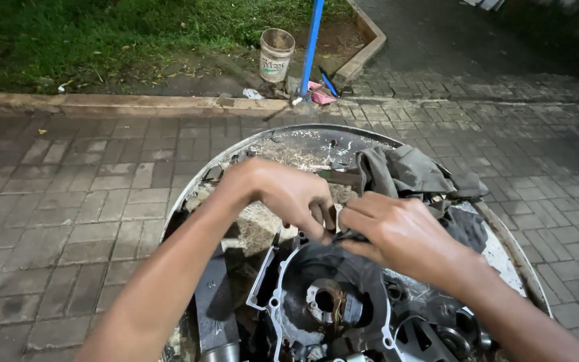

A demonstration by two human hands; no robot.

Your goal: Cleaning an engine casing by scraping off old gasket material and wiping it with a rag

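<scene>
An open engine casing (316, 295) with a round cavity and a central shaft lies in a big, worn metal pan (236, 151) on a paved path. My left hand (289, 194) and my right hand (397, 231) meet just above the casing's top rim. Their fingers pinch together on a small dark part (348, 236) at the rim. What exactly the part is stays hidden under the fingers.
A grey rag (403, 171) hangs over the pan's far right rim. Beyond the brick paving are a kerb (102, 104), grass, a dirty bucket (276, 55) and a blue pole (313, 40). More engine parts (437, 335) lie at the pan's near side.
</scene>
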